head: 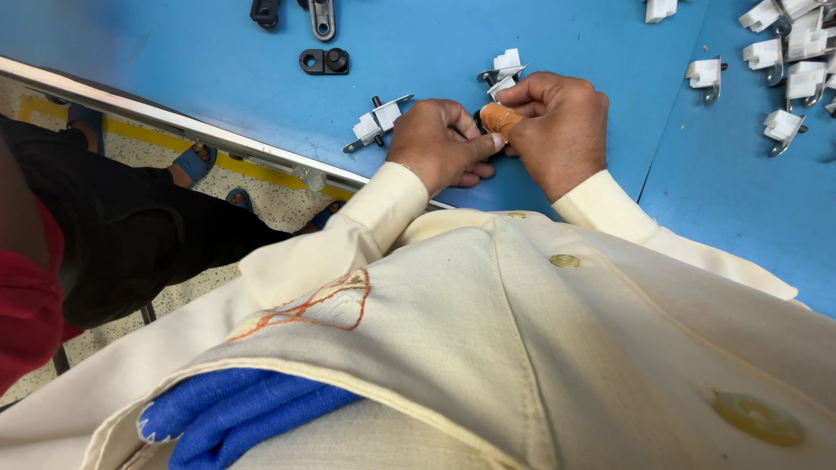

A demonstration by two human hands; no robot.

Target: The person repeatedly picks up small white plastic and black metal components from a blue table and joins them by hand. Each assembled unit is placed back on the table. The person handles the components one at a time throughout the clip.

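My left hand (440,144) and my right hand (557,126) meet over the blue table (218,52), fingers closed together on a small black part (478,119) that is mostly hidden between them. The right thumb wears an orange finger cover (498,117). A white plastic piece with a metal clip (503,74) lies just beyond the right hand's fingers. Another white piece on a metal pin (374,122) rests to the left of my left hand. Cream sleeves cover both wrists.
A pile of white clip parts (797,57) lies at the far right, with one more (704,74) nearer. Black parts (324,61) sit at the top middle. The table's metal edge (174,122) runs diagonally; another person in dark trousers (113,235) sits at left.
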